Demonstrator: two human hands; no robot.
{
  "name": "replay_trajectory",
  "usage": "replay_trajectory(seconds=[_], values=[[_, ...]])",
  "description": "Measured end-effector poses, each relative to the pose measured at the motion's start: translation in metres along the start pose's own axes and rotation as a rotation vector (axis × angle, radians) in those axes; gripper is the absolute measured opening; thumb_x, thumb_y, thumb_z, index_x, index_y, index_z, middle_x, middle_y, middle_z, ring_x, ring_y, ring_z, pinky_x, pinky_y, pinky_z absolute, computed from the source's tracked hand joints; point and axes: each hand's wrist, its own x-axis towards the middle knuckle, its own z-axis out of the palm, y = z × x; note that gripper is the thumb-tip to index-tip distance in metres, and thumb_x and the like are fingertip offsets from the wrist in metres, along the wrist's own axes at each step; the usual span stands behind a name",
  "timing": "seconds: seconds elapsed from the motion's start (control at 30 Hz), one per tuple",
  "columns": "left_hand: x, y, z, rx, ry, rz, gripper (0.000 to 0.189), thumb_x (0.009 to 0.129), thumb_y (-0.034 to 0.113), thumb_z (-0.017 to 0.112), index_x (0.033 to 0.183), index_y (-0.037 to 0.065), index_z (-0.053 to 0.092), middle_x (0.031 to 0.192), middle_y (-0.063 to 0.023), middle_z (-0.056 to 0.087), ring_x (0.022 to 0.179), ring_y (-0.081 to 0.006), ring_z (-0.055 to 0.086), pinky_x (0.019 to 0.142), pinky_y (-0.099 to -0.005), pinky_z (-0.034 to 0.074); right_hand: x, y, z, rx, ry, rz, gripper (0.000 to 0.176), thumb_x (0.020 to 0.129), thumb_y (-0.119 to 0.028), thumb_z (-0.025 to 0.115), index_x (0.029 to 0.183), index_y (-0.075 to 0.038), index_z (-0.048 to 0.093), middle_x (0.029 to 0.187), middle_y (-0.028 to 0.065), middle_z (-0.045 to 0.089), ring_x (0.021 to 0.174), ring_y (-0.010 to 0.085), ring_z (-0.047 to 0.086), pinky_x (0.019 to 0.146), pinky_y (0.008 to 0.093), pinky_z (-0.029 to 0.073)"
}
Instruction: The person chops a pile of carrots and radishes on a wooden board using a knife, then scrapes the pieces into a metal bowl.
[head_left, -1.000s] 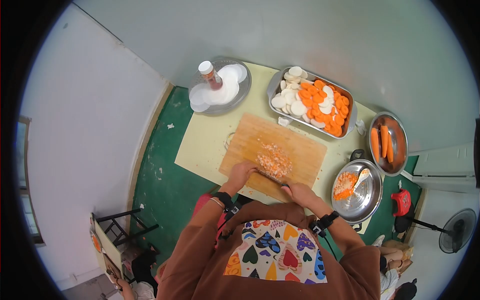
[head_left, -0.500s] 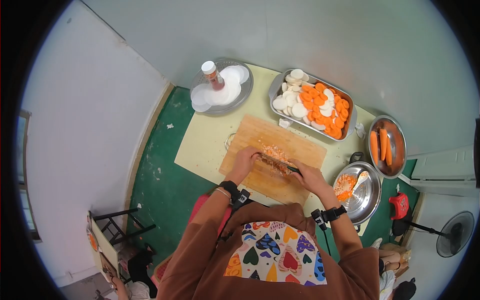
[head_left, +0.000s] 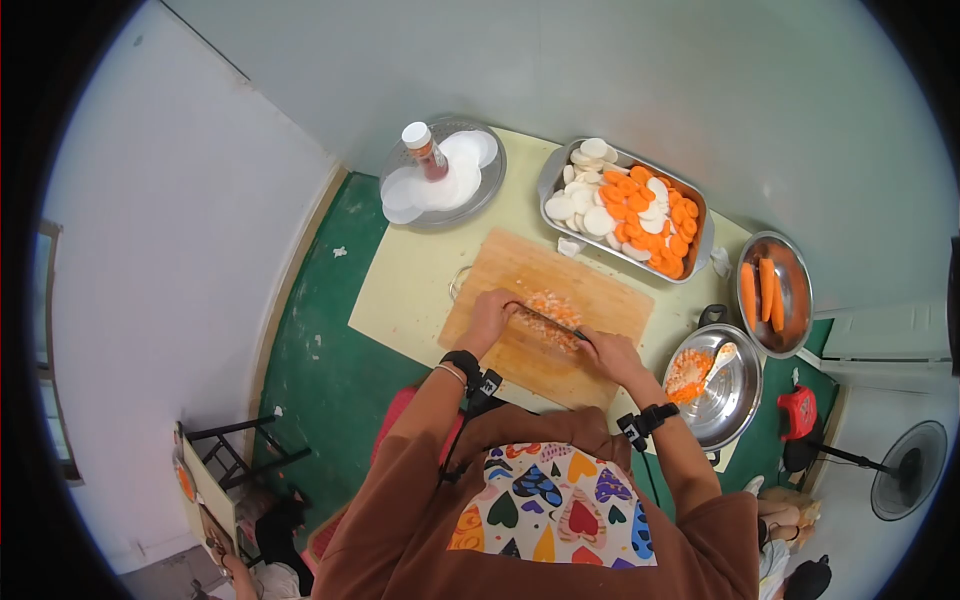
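A knife (head_left: pixel 545 318) lies across chopped orange and white bits (head_left: pixel 552 304) on the wooden cutting board (head_left: pixel 510 262). Its dark handle is in my right hand (head_left: pixel 612 356), with the fingers closed round it. My left hand (head_left: pixel 491 318) is closed at the blade's other end, over the left part of the board. To the right of the board, a steel pan (head_left: pixel 738 400) holds more chopped bits and a light-coloured spoon (head_left: pixel 722 358).
A tray (head_left: pixel 548 178) of sliced carrot and white slices stands behind the board. Whole carrots lie in a steel bowl (head_left: pixel 795 275). A jar (head_left: pixel 427 155) stands on a round plate (head_left: pixel 490 185) at the back left. Other people are partly visible at both lower corners.
The handle end of the knife and my right hand have shifted slightly to the left and up in the view. My left hand is nearly in the same place.
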Motion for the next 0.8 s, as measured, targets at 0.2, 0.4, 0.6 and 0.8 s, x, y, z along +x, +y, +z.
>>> replay_trajectory(seconds=[0.2,0.4,0.6,0.8], values=[[-0.001,-0.008,-0.001,-0.1,0.005,-0.051,0.011,0.074,0.001,0.071,0.086,0.002,0.072,0.082,-0.0157,0.068,0.077,-0.0333,0.066,0.069,-0.038,0.052,0.0,-0.008,-0.011,0.001,0.074,-0.055,0.029,0.097,-0.03,0.05,0.12,-0.015,0.058,0.088,0.0165,0.068,0.082,0.037,0.064,0.069,0.0476,0.049],[0.004,-0.004,-0.003,-0.013,0.017,0.01,0.011,0.075,0.002,0.071,0.086,0.002,0.072,0.084,-0.0147,0.069,0.077,-0.0325,0.066,0.069,-0.0371,0.052,0.007,-0.006,-0.024,0.062,0.095,-0.095,0.034,0.097,-0.029,0.051,0.128,-0.019,0.058,0.092,0.0141,0.069,0.083,0.0354,0.064,0.071,0.045,0.05],[-0.005,-0.01,0.008,-0.015,0.029,-0.03,0.013,0.077,0.004,0.07,0.089,0.005,0.073,0.086,-0.0143,0.07,0.078,-0.0321,0.067,0.069,-0.0383,0.052,0.01,0.023,-0.006,0.115,0.138,-0.182,0.034,0.096,-0.03,0.051,0.128,-0.02,0.058,0.095,0.0142,0.068,0.086,0.0345,0.064,0.073,0.0435,0.051],[-0.006,-0.009,0.002,0.017,0.014,-0.026,0.012,0.078,0.007,0.069,0.089,0.006,0.074,0.084,-0.014,0.07,0.078,-0.0326,0.067,0.069,-0.0386,0.052,0.007,0.033,-0.017,0.102,0.204,-0.264,0.033,0.096,-0.038,0.05,0.118,-0.015,0.058,0.087,0.0156,0.067,0.083,0.0372,0.063,0.069,0.0478,0.049]])
